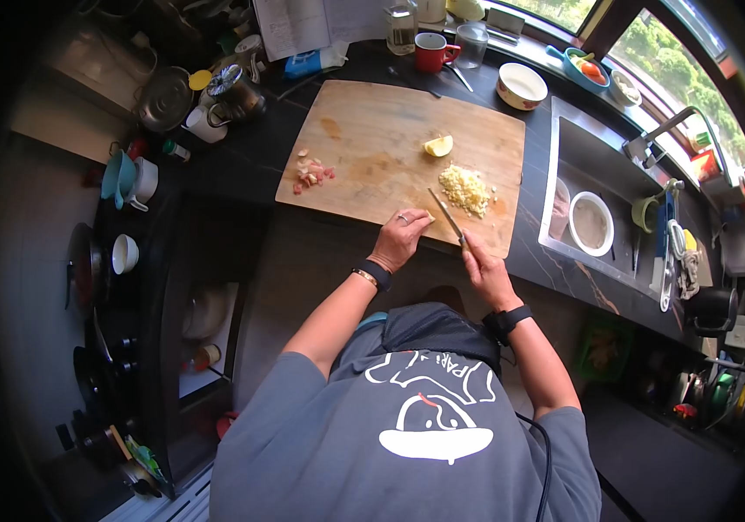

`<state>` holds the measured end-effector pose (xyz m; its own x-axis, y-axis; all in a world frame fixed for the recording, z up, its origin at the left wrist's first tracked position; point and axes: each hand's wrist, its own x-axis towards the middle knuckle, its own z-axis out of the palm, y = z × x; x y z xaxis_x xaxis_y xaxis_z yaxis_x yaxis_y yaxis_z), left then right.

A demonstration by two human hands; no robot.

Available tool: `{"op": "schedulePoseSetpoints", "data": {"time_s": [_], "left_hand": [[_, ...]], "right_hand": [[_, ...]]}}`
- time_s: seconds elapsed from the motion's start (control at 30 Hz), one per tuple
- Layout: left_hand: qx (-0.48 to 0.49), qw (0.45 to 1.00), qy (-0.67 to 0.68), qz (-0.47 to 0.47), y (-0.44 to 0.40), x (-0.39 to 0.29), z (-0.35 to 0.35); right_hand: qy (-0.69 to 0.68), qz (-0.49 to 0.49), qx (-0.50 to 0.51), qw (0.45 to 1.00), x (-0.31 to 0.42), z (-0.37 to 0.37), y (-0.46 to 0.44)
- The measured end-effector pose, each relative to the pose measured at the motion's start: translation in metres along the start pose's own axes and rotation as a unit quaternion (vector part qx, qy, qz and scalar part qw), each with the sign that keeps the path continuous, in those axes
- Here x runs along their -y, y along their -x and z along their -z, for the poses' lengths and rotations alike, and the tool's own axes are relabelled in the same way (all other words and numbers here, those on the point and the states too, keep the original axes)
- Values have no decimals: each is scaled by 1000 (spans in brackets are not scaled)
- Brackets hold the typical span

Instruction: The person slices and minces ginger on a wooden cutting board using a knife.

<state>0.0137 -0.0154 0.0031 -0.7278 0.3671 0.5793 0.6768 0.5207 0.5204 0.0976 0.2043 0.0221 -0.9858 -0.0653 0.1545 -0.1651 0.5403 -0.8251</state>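
My right hand point(488, 271) grips the handle of a small knife point(445, 211), its blade pointing up and left over the front edge of the wooden cutting board point(390, 117). Close to the blade, my left hand point(401, 237) pinches a small pale piece point(430, 218), mostly hidden by the fingers. Just beyond the knife lies a heap of finely chopped pale yellow bits point(465, 190). Behind the heap rests a yellow-edged wedge point(438, 146), perhaps fruit. Pinkish chopped pieces point(311, 174) lie at the board's left side.
To the right is a sink point(555, 235) holding a white bowl point(591, 224). A red mug point(431, 54), a glass jar point(471, 45) and a patterned bowl point(522, 86) stand behind the board. A metal pot point(235, 90) and a white cup point(205, 124) are at left.
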Motion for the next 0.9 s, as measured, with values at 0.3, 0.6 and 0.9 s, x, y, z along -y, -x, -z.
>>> {"op": "schedulePoseSetpoints", "data": {"time_s": [0.3,0.6,0.9], "left_hand": [[-7,1000,12,10,2,3,-8],[-13,1000,14,-12,-2,2,-5],[-5,1000,11,-18,-1,5,-5]], "right_hand": [[118,21,55,991,7,2,9],[150,58,49,986,7,2,8],[209,26,91,973,11,-1,8]]}}
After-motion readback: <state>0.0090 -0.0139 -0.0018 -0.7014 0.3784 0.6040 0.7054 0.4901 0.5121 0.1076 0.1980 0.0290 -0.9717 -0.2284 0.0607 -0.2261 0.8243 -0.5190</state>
